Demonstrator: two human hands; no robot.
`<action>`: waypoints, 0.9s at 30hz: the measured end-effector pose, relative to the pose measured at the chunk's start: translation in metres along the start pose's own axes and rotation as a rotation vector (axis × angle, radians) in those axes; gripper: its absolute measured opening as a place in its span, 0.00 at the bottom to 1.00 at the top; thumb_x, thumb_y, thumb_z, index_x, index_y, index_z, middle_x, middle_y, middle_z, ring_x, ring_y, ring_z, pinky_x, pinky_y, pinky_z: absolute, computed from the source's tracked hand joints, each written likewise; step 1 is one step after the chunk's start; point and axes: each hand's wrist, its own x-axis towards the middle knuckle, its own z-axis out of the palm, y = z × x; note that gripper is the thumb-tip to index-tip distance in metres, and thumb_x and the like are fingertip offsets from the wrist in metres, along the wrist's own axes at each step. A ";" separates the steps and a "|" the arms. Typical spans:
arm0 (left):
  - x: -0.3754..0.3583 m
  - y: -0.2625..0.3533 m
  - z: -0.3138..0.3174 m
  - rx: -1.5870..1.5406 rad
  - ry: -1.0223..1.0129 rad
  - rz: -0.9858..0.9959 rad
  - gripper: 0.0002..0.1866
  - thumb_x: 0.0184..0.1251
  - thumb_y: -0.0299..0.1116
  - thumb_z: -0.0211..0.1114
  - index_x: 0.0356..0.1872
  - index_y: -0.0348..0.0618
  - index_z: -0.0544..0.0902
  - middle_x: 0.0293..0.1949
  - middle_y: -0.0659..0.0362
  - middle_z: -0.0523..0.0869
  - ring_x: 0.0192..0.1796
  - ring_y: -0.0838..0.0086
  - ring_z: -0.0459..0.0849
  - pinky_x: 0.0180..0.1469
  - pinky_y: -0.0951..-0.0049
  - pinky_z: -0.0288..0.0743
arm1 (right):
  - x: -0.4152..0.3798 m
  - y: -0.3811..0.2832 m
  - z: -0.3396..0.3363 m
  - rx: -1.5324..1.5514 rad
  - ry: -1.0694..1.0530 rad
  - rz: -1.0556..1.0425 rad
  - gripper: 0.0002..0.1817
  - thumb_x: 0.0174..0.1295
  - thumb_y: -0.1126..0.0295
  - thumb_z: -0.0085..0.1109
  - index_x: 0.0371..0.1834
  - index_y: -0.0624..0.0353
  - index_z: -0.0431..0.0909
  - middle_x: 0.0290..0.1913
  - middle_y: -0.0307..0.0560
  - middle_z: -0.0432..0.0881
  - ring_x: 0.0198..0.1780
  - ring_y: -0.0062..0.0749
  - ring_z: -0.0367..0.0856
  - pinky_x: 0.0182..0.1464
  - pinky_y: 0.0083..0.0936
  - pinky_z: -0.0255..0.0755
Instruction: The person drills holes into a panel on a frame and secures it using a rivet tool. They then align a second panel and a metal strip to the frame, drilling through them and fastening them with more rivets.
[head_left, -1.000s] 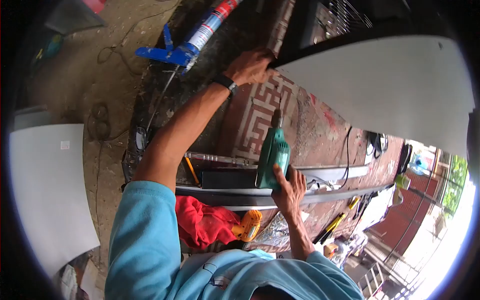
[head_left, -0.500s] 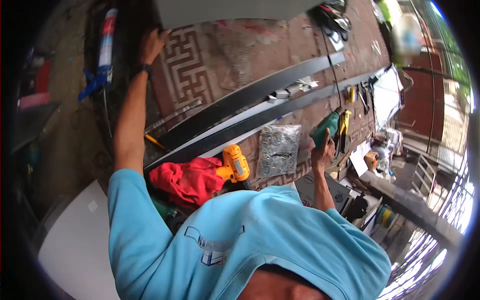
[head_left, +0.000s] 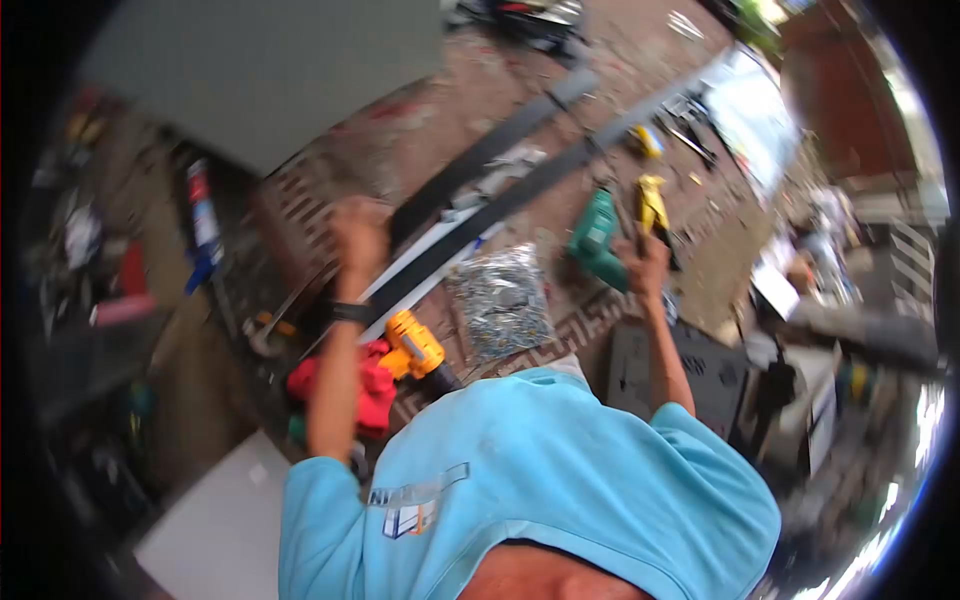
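The whole view is motion-blurred. My right hand (head_left: 645,265) reaches out to the handle end of a green drill (head_left: 594,238) that sits low over the patterned floor, and it seems to grip the handle. My left hand (head_left: 360,238), a dark band on its wrist, is raised in the air below a large grey panel (head_left: 270,70) and does not touch it. Blur hides its fingers. A yellow drill (head_left: 418,347) lies beside a red cloth (head_left: 368,388), between my arms.
A clear bag of screws (head_left: 500,300) lies on the floor by long dark metal rails (head_left: 500,185). A yellow tool (head_left: 652,205) lies just past the green drill. A caulking gun (head_left: 203,225) sits at the left, and a white sheet (head_left: 215,515) at the lower left.
My left hand has come off the grey panel's edge and dropped lower. My right hand has carried the green drill down to the floor. The camera has swung.
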 end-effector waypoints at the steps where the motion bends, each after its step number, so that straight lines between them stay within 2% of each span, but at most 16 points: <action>1: 0.004 0.118 -0.037 -0.130 -0.188 0.123 0.05 0.56 0.32 0.59 0.27 0.45 0.81 0.25 0.52 0.80 0.35 0.59 0.79 0.37 0.63 0.72 | 0.007 0.017 0.000 0.006 0.089 0.130 0.21 0.58 0.60 0.60 0.51 0.60 0.77 0.33 0.53 0.80 0.35 0.44 0.78 0.42 0.37 0.72; 2: -0.040 0.153 0.000 0.251 -0.666 0.072 0.06 0.53 0.33 0.59 0.22 0.46 0.81 0.22 0.54 0.79 0.34 0.60 0.80 0.35 0.62 0.73 | 0.008 0.069 0.007 0.178 -0.012 0.251 0.22 0.61 0.56 0.54 0.52 0.59 0.76 0.34 0.55 0.81 0.33 0.49 0.78 0.39 0.38 0.72; 3: -0.071 0.189 0.000 -0.433 -0.671 -0.054 0.05 0.50 0.32 0.61 0.24 0.42 0.81 0.28 0.48 0.80 0.36 0.57 0.80 0.38 0.60 0.73 | 0.018 0.088 0.021 0.079 -0.089 0.233 0.24 0.62 0.52 0.52 0.52 0.59 0.76 0.36 0.56 0.82 0.35 0.51 0.79 0.39 0.39 0.73; 4: -0.106 0.208 0.030 -0.237 -0.648 -0.100 0.03 0.52 0.29 0.59 0.26 0.42 0.80 0.29 0.50 0.80 0.37 0.58 0.79 0.41 0.60 0.74 | 0.028 0.107 0.035 -0.019 -0.163 0.208 0.26 0.62 0.48 0.49 0.51 0.58 0.77 0.39 0.56 0.83 0.37 0.54 0.80 0.40 0.41 0.73; 5: -0.128 0.219 0.051 -0.129 -0.432 0.024 0.04 0.54 0.26 0.57 0.31 0.41 0.79 0.35 0.52 0.79 0.43 0.60 0.78 0.42 0.61 0.75 | 0.039 0.095 0.030 -0.080 -0.321 0.362 0.28 0.59 0.45 0.52 0.49 0.58 0.78 0.45 0.56 0.82 0.43 0.52 0.80 0.43 0.42 0.72; 6: -0.131 0.230 0.053 -0.058 -0.405 -0.060 0.06 0.54 0.25 0.57 0.33 0.40 0.78 0.39 0.53 0.78 0.46 0.60 0.76 0.44 0.63 0.75 | 0.043 0.094 0.035 -0.059 -0.311 0.376 0.29 0.56 0.44 0.55 0.49 0.59 0.77 0.45 0.58 0.81 0.45 0.54 0.79 0.46 0.42 0.71; 10: -0.136 0.245 0.054 0.010 -0.378 -0.033 0.11 0.56 0.25 0.54 0.40 0.39 0.77 0.43 0.53 0.75 0.48 0.59 0.75 0.44 0.62 0.78 | 0.054 0.099 0.043 0.019 -0.260 0.320 0.23 0.49 0.55 0.57 0.39 0.65 0.76 0.36 0.63 0.80 0.38 0.59 0.78 0.42 0.44 0.70; 12: -0.139 0.242 0.046 0.014 -0.427 -0.012 0.10 0.58 0.27 0.54 0.40 0.39 0.77 0.42 0.52 0.75 0.46 0.57 0.76 0.44 0.60 0.76 | 0.059 0.115 0.036 0.209 -0.174 0.247 0.22 0.48 0.57 0.57 0.35 0.68 0.73 0.29 0.59 0.77 0.31 0.52 0.76 0.37 0.42 0.69; 14: -0.143 0.235 0.045 0.013 -0.481 -0.035 0.09 0.59 0.29 0.53 0.40 0.40 0.77 0.42 0.50 0.76 0.45 0.55 0.76 0.44 0.58 0.75 | 0.078 0.155 0.059 0.295 -0.110 0.358 0.20 0.51 0.56 0.59 0.29 0.67 0.72 0.24 0.52 0.74 0.27 0.40 0.73 0.32 0.37 0.68; 17: -0.148 0.226 0.052 0.000 -0.543 -0.103 0.09 0.62 0.31 0.52 0.39 0.40 0.76 0.41 0.48 0.77 0.43 0.52 0.77 0.44 0.56 0.74 | 0.106 0.115 -0.020 0.428 -0.145 0.414 0.18 0.54 0.58 0.60 0.27 0.66 0.73 0.23 0.45 0.74 0.25 0.30 0.72 0.28 0.29 0.67; 19: -0.146 0.223 0.059 -0.041 -0.529 -0.142 0.09 0.63 0.33 0.51 0.39 0.40 0.76 0.40 0.47 0.77 0.41 0.50 0.78 0.44 0.54 0.73 | 0.113 0.073 -0.066 0.577 0.075 0.380 0.16 0.56 0.60 0.61 0.27 0.65 0.75 0.21 0.40 0.73 0.22 0.22 0.69 0.23 0.24 0.63; 20: -0.138 0.218 0.063 -0.025 -0.511 -0.124 0.09 0.63 0.33 0.51 0.39 0.40 0.76 0.40 0.47 0.77 0.41 0.50 0.78 0.44 0.54 0.73 | 0.123 0.087 -0.044 0.555 0.348 0.385 0.17 0.56 0.60 0.64 0.32 0.65 0.76 0.18 0.38 0.71 0.18 0.19 0.66 0.19 0.21 0.59; 21: -0.136 0.220 0.060 0.031 -0.552 -0.105 0.10 0.62 0.35 0.53 0.39 0.41 0.75 0.41 0.47 0.76 0.44 0.51 0.77 0.44 0.54 0.73 | 0.117 0.049 -0.083 0.773 0.376 0.391 0.19 0.57 0.59 0.65 0.39 0.65 0.76 0.16 0.36 0.70 0.16 0.17 0.64 0.18 0.20 0.58; 23: -0.139 0.223 0.054 0.075 -0.597 -0.087 0.11 0.61 0.38 0.55 0.39 0.42 0.75 0.42 0.48 0.76 0.46 0.53 0.77 0.44 0.54 0.73 | 0.101 -0.016 -0.151 0.742 0.405 0.431 0.21 0.57 0.59 0.65 0.44 0.64 0.74 0.16 0.34 0.69 0.14 0.17 0.62 0.17 0.19 0.57; 25: -0.142 0.228 0.049 0.147 -0.605 0.052 0.12 0.60 0.38 0.56 0.40 0.43 0.75 0.44 0.49 0.75 0.48 0.56 0.76 0.45 0.55 0.73 | 0.094 -0.025 -0.161 0.869 0.284 0.392 0.20 0.58 0.58 0.65 0.44 0.61 0.72 0.14 0.32 0.65 0.14 0.17 0.60 0.15 0.18 0.54; 27: -0.144 0.221 0.061 0.143 -0.522 0.097 0.09 0.60 0.35 0.56 0.37 0.42 0.75 0.39 0.49 0.77 0.44 0.56 0.78 0.42 0.55 0.75 | 0.069 -0.081 -0.181 1.181 0.260 0.351 0.17 0.62 0.57 0.61 0.36 0.56 0.67 0.13 0.30 0.60 0.12 0.13 0.57 0.13 0.14 0.51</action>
